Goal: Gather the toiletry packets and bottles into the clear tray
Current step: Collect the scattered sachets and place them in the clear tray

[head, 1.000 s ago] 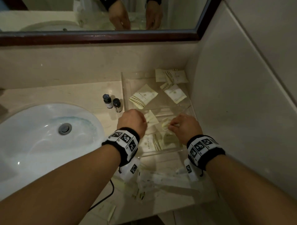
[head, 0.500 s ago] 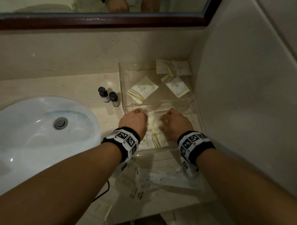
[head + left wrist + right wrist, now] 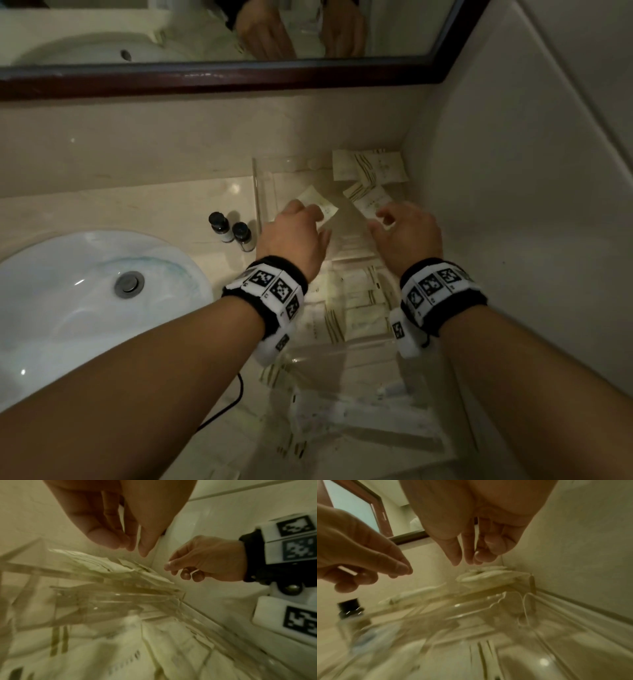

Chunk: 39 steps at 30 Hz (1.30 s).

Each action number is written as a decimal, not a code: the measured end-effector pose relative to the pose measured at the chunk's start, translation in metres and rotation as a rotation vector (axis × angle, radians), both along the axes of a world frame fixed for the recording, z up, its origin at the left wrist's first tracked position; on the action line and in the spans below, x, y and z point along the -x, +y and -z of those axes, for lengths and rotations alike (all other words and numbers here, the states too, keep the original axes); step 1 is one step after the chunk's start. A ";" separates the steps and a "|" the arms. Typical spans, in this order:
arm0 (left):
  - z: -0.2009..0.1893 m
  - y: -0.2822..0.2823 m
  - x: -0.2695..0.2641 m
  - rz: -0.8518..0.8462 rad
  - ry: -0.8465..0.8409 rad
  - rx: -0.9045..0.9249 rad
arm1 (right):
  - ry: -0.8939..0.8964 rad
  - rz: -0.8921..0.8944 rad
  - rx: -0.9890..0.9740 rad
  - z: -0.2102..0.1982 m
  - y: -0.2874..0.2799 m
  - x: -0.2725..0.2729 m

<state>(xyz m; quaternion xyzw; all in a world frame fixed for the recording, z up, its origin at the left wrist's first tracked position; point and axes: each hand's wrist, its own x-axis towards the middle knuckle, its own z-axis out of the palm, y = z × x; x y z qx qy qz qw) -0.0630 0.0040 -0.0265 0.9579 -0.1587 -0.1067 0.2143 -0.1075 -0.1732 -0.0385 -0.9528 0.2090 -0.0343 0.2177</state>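
A clear tray (image 3: 263, 198) with compartments stands on the counter by the right wall. Cream packets (image 3: 373, 168) lie in its far compartment, and more packets (image 3: 356, 308) fill the near one. My left hand (image 3: 294, 233) hovers over a packet (image 3: 320, 202), fingers relaxed and empty. My right hand (image 3: 404, 233) hovers beside another packet (image 3: 368, 202), loosely curled and holding nothing. In the left wrist view the left fingers (image 3: 120, 542) point down above the packets. Two small black-capped bottles (image 3: 229, 229) stand on the counter just left of the tray.
A white sink (image 3: 68, 308) takes up the left of the counter. A dark-framed mirror (image 3: 205, 78) runs along the back wall. The right wall (image 3: 513, 240) touches the tray's side. Loose packets (image 3: 342, 418) and a black cable (image 3: 236, 394) lie near the front edge.
Both hands have left the packets in the near compartment and moved forward, over the far compartment. They hold nothing now.
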 end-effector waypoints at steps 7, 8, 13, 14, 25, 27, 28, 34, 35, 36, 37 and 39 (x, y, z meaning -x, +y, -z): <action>0.011 -0.008 -0.035 -0.221 0.097 0.028 | 0.102 0.060 -0.088 0.004 -0.013 -0.037; 0.013 -0.009 -0.037 -0.252 0.124 0.040 | 0.107 0.063 -0.087 0.007 -0.013 -0.039; 0.019 -0.012 -0.044 -0.327 0.163 0.084 | 0.143 0.087 -0.061 0.017 -0.015 -0.047; 0.019 -0.012 -0.044 -0.326 0.159 0.078 | 0.156 0.094 -0.074 0.018 -0.016 -0.049; 0.016 -0.003 -0.029 -0.281 0.198 0.082 | 0.151 0.051 -0.207 0.009 -0.021 -0.036; 0.014 0.001 -0.019 -0.227 0.203 0.090 | 0.135 0.022 -0.249 0.008 -0.019 -0.022; 0.014 0.001 -0.014 -0.195 0.217 0.095 | 0.134 0.004 -0.259 0.008 -0.019 -0.016; 0.015 -0.006 0.015 -0.023 0.259 0.089 | 0.164 -0.091 -0.260 0.007 -0.013 0.023; 0.015 -0.010 0.018 0.000 0.265 0.082 | 0.179 -0.102 -0.253 0.007 -0.015 0.028; 0.015 -0.014 0.022 0.023 0.275 0.071 | 0.198 -0.112 -0.245 0.006 -0.016 0.033; 0.015 -0.017 0.025 0.042 0.284 0.056 | 0.221 -0.121 -0.239 0.005 -0.017 0.038; 0.019 -0.020 0.031 0.058 0.280 0.031 | 0.268 -0.138 -0.235 0.004 -0.019 0.050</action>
